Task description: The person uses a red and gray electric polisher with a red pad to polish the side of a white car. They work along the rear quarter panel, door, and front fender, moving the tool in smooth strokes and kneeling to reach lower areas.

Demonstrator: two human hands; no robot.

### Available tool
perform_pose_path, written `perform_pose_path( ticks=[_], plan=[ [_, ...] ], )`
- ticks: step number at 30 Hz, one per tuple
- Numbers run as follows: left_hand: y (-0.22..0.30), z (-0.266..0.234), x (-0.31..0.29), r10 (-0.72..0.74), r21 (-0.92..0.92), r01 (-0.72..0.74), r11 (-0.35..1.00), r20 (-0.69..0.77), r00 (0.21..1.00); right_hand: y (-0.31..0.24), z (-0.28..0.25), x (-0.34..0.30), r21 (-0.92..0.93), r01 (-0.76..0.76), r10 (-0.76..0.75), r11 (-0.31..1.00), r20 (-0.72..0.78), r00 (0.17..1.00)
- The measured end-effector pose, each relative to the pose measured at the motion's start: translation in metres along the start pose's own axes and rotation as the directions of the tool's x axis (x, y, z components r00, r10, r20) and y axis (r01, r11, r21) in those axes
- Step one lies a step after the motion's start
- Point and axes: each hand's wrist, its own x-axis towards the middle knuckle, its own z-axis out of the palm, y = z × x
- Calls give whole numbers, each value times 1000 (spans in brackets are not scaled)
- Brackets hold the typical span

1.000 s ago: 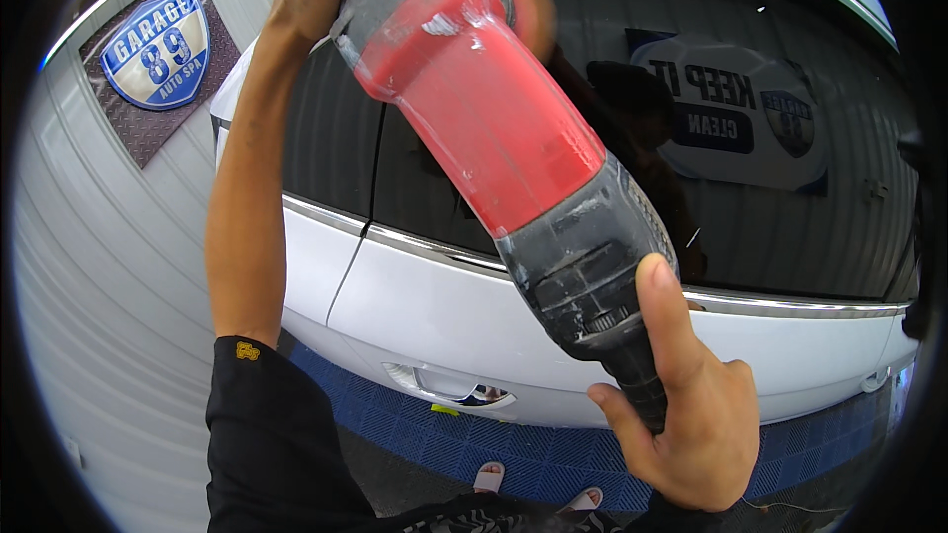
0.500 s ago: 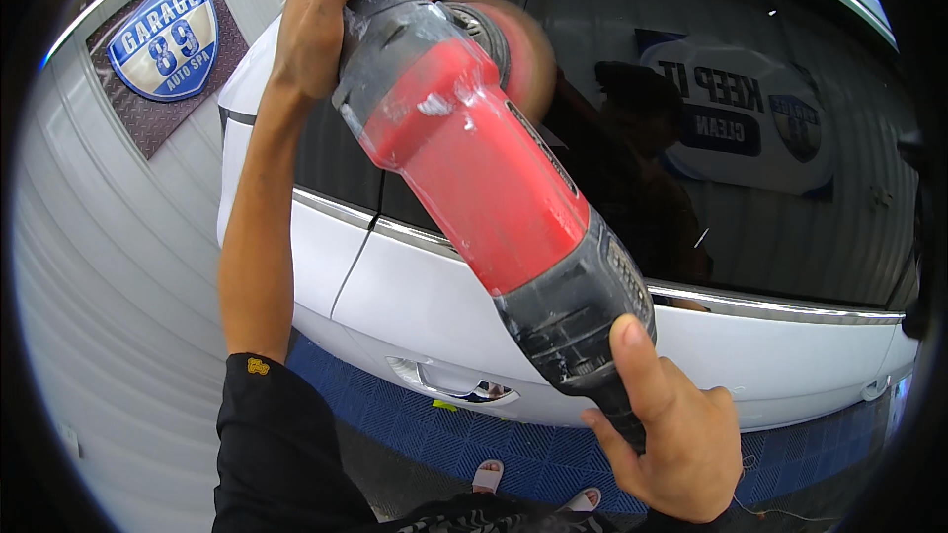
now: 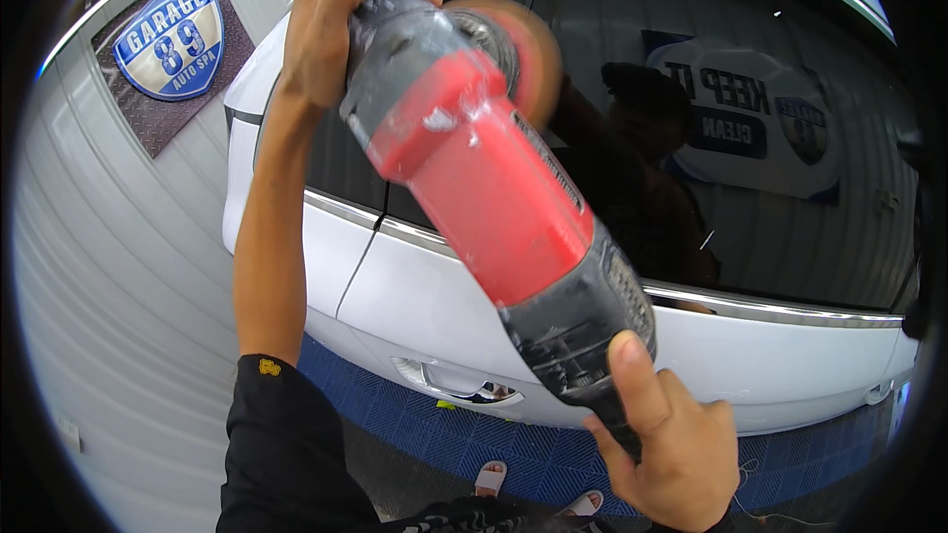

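A red and black polishing machine (image 3: 499, 202), smeared with whitish residue, slants across the middle of the view. My left hand (image 3: 336, 25) is wrapped over its black head at the upper left. Round its black rear end, at the lower right, my right hand (image 3: 676, 444) is closed, with the thumb along the housing. The round polishing pad (image 3: 538, 59) is blurred at its rim and lies against the dark side window (image 3: 612, 10) of a white car. Part of the pad is hidden behind the machine.
Below the window run a chrome trim strip (image 3: 770, 306) and the white car door (image 3: 474, 311) with a chrome handle (image 3: 459, 382). Blue floor tiles (image 3: 415, 444) lie underneath. A thin cord (image 3: 780, 516) trails at the lower right. On the left stands a corrugated wall (image 3: 118, 266) with a shield-shaped sign (image 3: 170, 41).
The polishing machine and both hands stay in nearly the same place. The machine's head and my left hand have shifted very slightly right, and the whole view has moved a little.
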Motion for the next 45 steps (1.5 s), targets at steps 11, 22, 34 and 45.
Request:
perform_pose_path(
  ticks=[11, 22, 34, 45],
  plan=[
    [1, -5, 29, 11, -21, -7, 1000, 147, 989, 4, -8, 4, 81, 42, -37, 996, -71, 997],
    [-2, 2, 36, -28, 39, 29, 999, -22, 999, 9, -6, 13, 15, 69, -66, 998, -143, 987],
    [-1, -6, 28, -33, -20, 35, 999, 107, 994, 5, -4, 10, -7, 79, -79, 997, -117, 990],
    [-2, -1, 37, 23, 22, -24, 999, 41, 999, 10, -6, 9, 5, 80, -79, 997, -133, 988]
  ],
)
